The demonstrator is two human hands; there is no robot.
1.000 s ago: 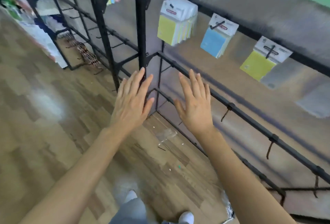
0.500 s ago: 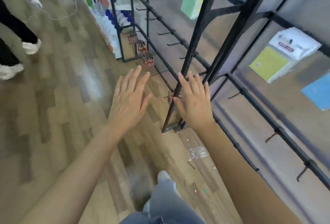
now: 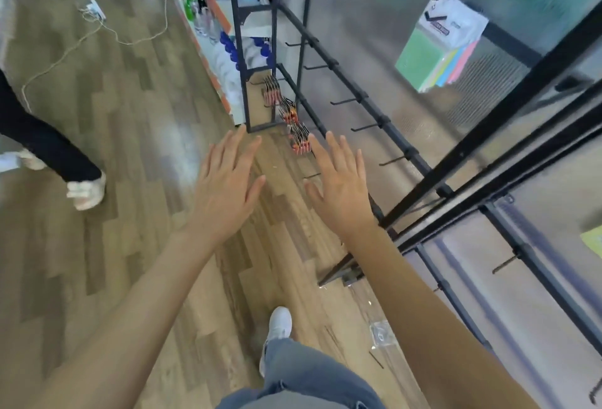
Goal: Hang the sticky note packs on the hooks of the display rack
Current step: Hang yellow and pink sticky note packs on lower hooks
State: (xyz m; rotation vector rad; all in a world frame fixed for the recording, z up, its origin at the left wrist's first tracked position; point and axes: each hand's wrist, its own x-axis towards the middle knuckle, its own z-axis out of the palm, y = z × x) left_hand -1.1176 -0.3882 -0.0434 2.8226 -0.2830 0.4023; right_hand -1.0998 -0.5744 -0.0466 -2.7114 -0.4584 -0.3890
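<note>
Sticky note packs hang on the display rack; left hand and right hand hover, fingers straight and spread.

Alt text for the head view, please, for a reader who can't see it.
The person's left hand and right hand reach forward, open and empty, over a brown wood-plank floor. To their right stands a black metal display rack, where one green-fronted sticky note pack with a white header hangs; several hooks below are bare.
</note>
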